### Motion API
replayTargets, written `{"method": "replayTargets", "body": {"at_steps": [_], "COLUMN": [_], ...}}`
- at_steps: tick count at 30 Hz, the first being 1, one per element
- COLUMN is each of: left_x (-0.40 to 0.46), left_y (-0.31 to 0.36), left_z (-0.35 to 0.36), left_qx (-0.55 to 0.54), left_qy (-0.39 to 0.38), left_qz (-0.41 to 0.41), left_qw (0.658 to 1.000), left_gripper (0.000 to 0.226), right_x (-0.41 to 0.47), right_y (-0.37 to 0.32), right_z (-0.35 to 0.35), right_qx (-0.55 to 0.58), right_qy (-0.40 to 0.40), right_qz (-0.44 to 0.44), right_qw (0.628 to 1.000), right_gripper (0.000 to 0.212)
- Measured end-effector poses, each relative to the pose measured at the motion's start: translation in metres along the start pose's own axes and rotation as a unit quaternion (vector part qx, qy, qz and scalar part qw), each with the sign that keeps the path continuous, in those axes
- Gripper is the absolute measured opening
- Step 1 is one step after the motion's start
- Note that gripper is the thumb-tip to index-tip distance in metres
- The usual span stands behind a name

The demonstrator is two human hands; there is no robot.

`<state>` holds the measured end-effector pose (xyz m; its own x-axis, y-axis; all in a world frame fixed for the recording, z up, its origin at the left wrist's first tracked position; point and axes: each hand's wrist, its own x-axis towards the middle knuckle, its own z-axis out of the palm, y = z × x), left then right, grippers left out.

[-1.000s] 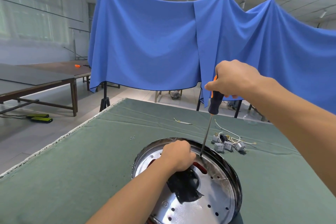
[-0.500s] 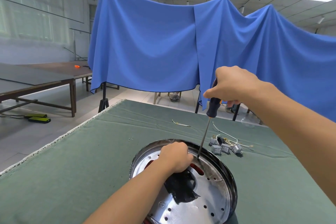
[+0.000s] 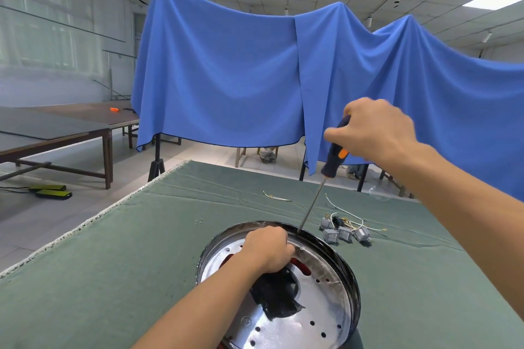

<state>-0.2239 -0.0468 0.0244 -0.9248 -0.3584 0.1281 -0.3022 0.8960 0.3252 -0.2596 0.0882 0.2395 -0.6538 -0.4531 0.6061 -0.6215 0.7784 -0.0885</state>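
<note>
Head view: right hand (image 3: pixel 374 133) fingers clamp the screwdriver's (image 3: pixel 334 157) black-orange handle, its steel tip touching the round, shiny, perforated metal plate (image 3: pixel 320 317) on green cloth (image 3: pixel 127 263). Left hand (image 3: pixel 269 248) fingers curl against the plate; what they grip is hidden.

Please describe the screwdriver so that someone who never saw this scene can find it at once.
On the green table lies a round metal pan. From its far rim a thin steel shaft rises to the right hand, which grips the screwdriver. Unlike the grey blocks beside it, it has a dark blue and orange handle.
</note>
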Motion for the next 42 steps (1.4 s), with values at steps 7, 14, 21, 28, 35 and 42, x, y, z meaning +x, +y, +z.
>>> {"method": "replayTargets", "body": {"at_steps": [7, 14, 21, 28, 35, 42], "left_x": [-0.001, -0.005, -0.005, -0.019, -0.028, -0.015], "left_y": [0.001, 0.002, -0.009, -0.071, -0.120, -0.144], "left_z": [-0.001, -0.009, -0.029, -0.061, -0.028, 0.000], "left_qx": [0.001, -0.008, -0.185, -0.277, -0.287, -0.152], "left_qy": [0.000, -0.050, -0.069, 0.170, 0.248, 0.223], "left_qz": [0.001, 0.023, -0.006, -0.085, -0.217, -0.287], "left_qw": [1.000, 0.998, 0.980, 0.942, 0.899, 0.919], "left_gripper": [0.021, 0.016, 0.021, 0.024, 0.012, 0.036], "right_x": [-0.005, -0.049, -0.095, -0.097, -0.101, -0.104], "right_y": [0.026, 0.046, 0.020, -0.002, -0.017, -0.020], "right_z": [0.008, 0.084, 0.129, 0.142, 0.163, 0.172], "right_qx": [0.245, 0.477, 0.433, 0.194, 0.152, 0.136], "right_qy": [0.014, -0.128, -0.101, -0.282, -0.288, -0.301], "right_qz": [0.075, 0.243, 0.175, 0.068, 0.065, 0.035], "right_qw": [0.966, 0.835, 0.878, 0.937, 0.943, 0.943], "right_gripper": [0.020, 0.030, 0.022, 0.039, 0.021, 0.028]}}
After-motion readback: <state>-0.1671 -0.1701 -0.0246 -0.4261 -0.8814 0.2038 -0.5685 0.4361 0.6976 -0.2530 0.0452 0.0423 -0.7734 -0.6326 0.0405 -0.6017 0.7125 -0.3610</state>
